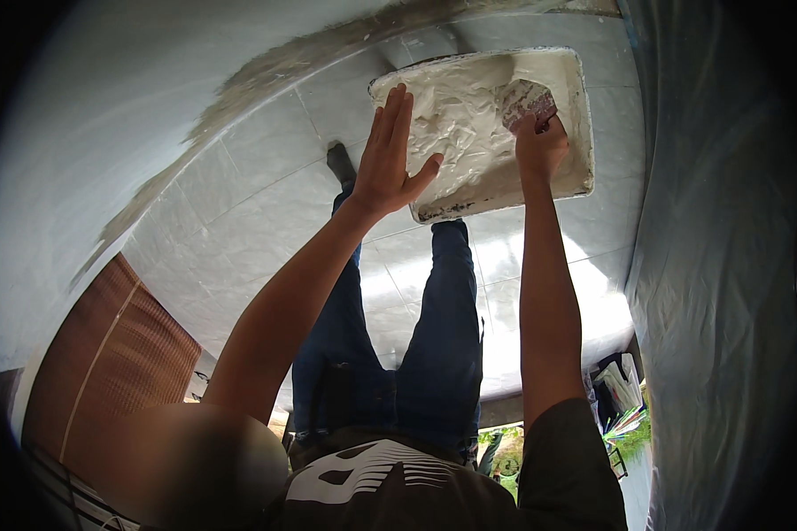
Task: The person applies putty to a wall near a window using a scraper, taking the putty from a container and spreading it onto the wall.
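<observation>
At the upper right of the frame, the wide rectangular tray (578, 142) is off-white, its rim flecked with black. The thick, wet paste (456, 124) inside is creamy white, and the flat scraper (524, 99) at its right is reddish brown, speckled with pale smears. The square-tiled floor (266, 168) is light grey, crossed by thin seam lines. At the left, the smooth curved wall (106, 115) is pale grey with a streaky grey-brown band. The ribbed blind (124, 354) at lower left is rusty brown. Bottom centre, the denim jeans (447, 310) are dark blue; the short-sleeved shirt (571, 460) is blackish with a white, partly striped print.
</observation>
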Available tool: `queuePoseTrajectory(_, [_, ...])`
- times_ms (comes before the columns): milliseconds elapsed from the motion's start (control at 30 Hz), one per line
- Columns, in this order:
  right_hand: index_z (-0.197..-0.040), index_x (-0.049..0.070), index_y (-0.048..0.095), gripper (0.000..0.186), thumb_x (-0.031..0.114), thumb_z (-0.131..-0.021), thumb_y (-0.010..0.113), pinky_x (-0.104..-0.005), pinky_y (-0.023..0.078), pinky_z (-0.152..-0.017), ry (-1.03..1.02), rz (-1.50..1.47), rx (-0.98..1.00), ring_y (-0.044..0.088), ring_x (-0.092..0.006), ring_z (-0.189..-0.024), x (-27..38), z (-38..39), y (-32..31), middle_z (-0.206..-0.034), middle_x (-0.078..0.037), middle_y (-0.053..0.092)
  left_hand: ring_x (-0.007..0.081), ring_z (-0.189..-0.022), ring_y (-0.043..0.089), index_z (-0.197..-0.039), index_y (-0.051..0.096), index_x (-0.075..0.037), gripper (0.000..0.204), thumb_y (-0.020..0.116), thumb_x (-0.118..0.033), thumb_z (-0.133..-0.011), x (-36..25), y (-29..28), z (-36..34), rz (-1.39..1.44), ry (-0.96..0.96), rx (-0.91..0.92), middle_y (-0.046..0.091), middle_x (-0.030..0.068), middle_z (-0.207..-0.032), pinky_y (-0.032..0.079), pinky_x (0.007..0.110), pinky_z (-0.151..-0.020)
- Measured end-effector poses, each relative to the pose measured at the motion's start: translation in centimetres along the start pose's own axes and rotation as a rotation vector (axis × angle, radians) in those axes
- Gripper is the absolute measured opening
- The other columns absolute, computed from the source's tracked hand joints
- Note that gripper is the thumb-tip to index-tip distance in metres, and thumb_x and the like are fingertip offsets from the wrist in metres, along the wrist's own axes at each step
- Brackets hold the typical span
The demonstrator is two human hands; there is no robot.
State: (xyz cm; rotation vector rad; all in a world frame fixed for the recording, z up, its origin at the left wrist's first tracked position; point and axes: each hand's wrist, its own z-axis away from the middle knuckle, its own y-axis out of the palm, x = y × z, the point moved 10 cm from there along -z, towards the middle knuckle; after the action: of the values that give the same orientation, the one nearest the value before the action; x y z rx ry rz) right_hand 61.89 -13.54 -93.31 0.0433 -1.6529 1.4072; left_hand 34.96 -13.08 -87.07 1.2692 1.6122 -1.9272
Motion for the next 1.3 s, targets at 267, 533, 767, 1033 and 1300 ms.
queuePoseTrajectory(267, [-0.098, -0.007, 0.068, 0.018, 0.008, -0.09, 0.069, -0.0336, 0.062, -0.062, 0.402, -0.691, 0.112, 0.074, -0.0229, -0.076, -6.0, -0.6, 3.5, -0.088, -0.015, 0.074, 0.044, -0.153, 0.02, -0.16, 0.015, 0.002, 0.089, 0.068, -0.022, -0.092, -0.4, 1.8, 0.2, -0.03, -0.054, -0.098, 0.02, 0.028, -0.165, 0.017, 0.056, -0.123])
queuePoseTrajectory(533, [-0.101, -0.007, 0.063, 0.013, 0.003, -0.094, 0.064, -0.0336, 0.066, -0.065, 0.415, -0.708, 0.235, 0.073, -0.0207, -0.075, -4.1, -0.7, 2.4, -0.095, -0.016, 0.072, 0.0435, -0.153, 0.022, -0.158, 0.02, 0.005, 0.09, 0.07, -0.029, -0.09, -2.2, 2.5, 1.2, -0.042, -0.133, -0.19, 0.022, 0.0291, -0.163, 0.02, 0.057, -0.123])
queuePoseTrajectory(767, [-0.105, -0.004, 0.063, 0.014, 0.005, -0.095, 0.064, -0.0343, 0.067, -0.07, 0.468, -0.769, 0.256, 0.073, -0.0201, -0.079, -2.8, -1.1, 4.3, -0.099, -0.014, 0.071, 0.0441, -0.154, 0.019, -0.159, 0.015, 0.005, 0.089, 0.067, -0.023, -0.092, -2.5, 2.0, 2.2, -0.034, -0.174, -0.207, 0.019, 0.0286, -0.165, 0.017, 0.053, -0.124])
queuePoseTrajectory(1033, [-0.11, -0.004, 0.06, 0.016, 0.002, -0.095, 0.062, -0.0367, 0.066, -0.078, 0.606, -0.979, 0.236, 0.073, -0.0226, -0.084, -1.1, -1.3, 5.8, -0.099, -0.013, 0.069, 0.0453, -0.153, 0.02, -0.159, 0.016, 0.005, 0.087, 0.066, -0.021, -0.092, -2.1, 1.7, 2.4, -0.036, -0.181, -0.228, 0.019, 0.0299, -0.164, 0.019, 0.053, -0.124])
queuePoseTrajectory(1300, [-0.117, -0.008, 0.056, 0.023, -0.001, -0.095, 0.059, -0.04, 0.067, -0.078, 0.697, -1.187, 0.246, 0.073, -0.0264, -0.083, -1.4, -0.9, 6.8, -0.102, -0.017, 0.069, 0.0457, -0.152, 0.021, -0.159, 0.016, 0.005, 0.087, 0.066, -0.02, -0.092, -2.1, 1.4, 2.4, -0.038, -0.169, -0.221, 0.019, 0.0301, -0.164, 0.02, 0.052, -0.123])
